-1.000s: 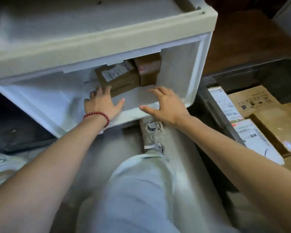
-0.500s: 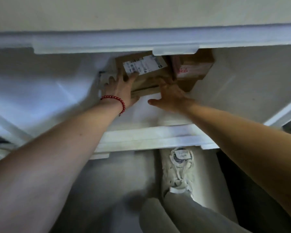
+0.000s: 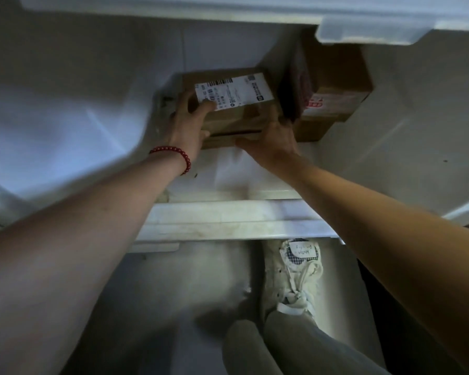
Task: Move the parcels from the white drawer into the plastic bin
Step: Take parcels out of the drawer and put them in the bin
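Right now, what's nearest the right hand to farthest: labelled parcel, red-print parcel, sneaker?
1. Labelled parcel: the right hand grips its right end.
2. Red-print parcel: just to the right, deeper in the white drawer.
3. White sneaker: on the floor, outside the drawer.

Left hand (image 3: 190,125): arm was stretched forward, thumb lay on top of the parcel (image 3: 236,117), fingers curled round its left side. Right hand (image 3: 271,142): arm was stretched in from the right, thumb lay along the parcel's near edge, fingers gripped its right end.
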`<move>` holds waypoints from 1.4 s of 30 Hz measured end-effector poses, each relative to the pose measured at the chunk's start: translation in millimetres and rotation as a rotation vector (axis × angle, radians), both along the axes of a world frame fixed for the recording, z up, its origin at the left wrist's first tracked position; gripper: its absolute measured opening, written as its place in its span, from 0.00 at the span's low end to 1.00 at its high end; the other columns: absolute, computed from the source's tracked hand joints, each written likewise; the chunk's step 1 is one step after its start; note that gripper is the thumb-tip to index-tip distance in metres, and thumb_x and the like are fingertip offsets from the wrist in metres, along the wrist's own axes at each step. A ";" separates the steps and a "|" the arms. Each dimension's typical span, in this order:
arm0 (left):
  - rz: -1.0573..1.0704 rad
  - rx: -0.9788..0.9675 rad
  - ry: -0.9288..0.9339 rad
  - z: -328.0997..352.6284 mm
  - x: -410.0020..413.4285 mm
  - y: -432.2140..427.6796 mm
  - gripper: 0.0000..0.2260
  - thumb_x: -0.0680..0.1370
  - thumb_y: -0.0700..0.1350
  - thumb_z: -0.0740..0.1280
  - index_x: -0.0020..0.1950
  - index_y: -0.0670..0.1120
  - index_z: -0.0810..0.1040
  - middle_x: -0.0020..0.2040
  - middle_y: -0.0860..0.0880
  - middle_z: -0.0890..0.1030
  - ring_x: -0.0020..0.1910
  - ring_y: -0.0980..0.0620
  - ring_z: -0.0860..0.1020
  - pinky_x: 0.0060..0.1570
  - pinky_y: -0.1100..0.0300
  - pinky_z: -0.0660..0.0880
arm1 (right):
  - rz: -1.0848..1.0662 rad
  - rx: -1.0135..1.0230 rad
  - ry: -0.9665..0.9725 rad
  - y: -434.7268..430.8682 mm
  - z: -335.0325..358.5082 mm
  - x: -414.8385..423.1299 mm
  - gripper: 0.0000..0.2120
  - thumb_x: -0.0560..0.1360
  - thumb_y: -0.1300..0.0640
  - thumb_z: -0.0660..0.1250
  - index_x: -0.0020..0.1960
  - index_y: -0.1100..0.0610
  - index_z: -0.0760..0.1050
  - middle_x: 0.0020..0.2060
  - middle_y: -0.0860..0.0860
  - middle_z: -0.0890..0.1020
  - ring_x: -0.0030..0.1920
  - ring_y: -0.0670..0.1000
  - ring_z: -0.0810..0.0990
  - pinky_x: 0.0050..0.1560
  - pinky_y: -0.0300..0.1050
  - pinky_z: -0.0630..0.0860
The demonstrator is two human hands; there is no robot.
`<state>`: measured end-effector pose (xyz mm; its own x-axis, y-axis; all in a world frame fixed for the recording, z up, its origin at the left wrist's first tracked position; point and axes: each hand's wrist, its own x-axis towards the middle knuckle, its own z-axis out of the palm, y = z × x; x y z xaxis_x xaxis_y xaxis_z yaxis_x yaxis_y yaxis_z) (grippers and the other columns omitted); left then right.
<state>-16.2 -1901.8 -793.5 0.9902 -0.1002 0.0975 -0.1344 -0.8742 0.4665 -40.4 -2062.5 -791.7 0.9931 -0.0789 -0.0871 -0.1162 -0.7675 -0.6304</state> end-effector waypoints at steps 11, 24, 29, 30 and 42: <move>0.156 -0.266 0.196 25.3 -41.8 17.3 0.42 0.70 0.42 0.76 0.77 0.51 0.56 0.72 0.50 0.68 0.70 0.48 0.66 0.61 0.68 0.59 | -0.245 0.671 0.185 -11.6 6.6 -29.6 0.41 0.67 0.55 0.78 0.72 0.54 0.59 0.65 0.51 0.74 0.65 0.53 0.74 0.68 0.53 0.71; 0.080 -0.326 0.279 103.6 -119.2 3.4 0.44 0.68 0.48 0.77 0.77 0.46 0.55 0.70 0.48 0.70 0.68 0.48 0.70 0.65 0.59 0.67 | -0.311 0.671 0.138 -36.3 86.7 -123.4 0.37 0.70 0.48 0.75 0.72 0.57 0.62 0.62 0.50 0.76 0.61 0.51 0.75 0.61 0.46 0.71; 0.059 -0.289 0.287 136.2 -152.5 -2.9 0.42 0.67 0.49 0.78 0.75 0.44 0.60 0.68 0.47 0.73 0.67 0.47 0.71 0.65 0.58 0.67 | -0.316 0.693 0.141 -43.4 115.9 -161.2 0.36 0.71 0.47 0.74 0.71 0.57 0.62 0.61 0.49 0.75 0.62 0.50 0.74 0.56 0.45 0.68; 0.056 -0.287 0.290 141.9 -159.4 -4.1 0.43 0.66 0.49 0.78 0.75 0.44 0.60 0.69 0.47 0.73 0.67 0.47 0.71 0.67 0.56 0.67 | -0.318 0.703 0.148 -44.0 120.8 -169.8 0.35 0.71 0.47 0.74 0.71 0.56 0.62 0.61 0.49 0.76 0.62 0.50 0.74 0.56 0.46 0.69; -0.048 -0.626 0.469 183.1 -280.2 -29.8 0.42 0.67 0.50 0.78 0.74 0.57 0.57 0.71 0.53 0.67 0.67 0.49 0.68 0.61 0.46 0.71 | -0.457 0.823 -0.031 -66.2 172.3 -330.1 0.29 0.73 0.35 0.65 0.65 0.52 0.64 0.60 0.45 0.70 0.52 0.38 0.69 0.55 0.46 0.62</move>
<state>-296.4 -1931.6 -610.4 0.9378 -0.2089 -0.2774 0.1673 -0.4282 0.8881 -370.5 -2128.8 -619.4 0.8839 -0.3867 -0.2630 -0.2703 0.0365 -0.9621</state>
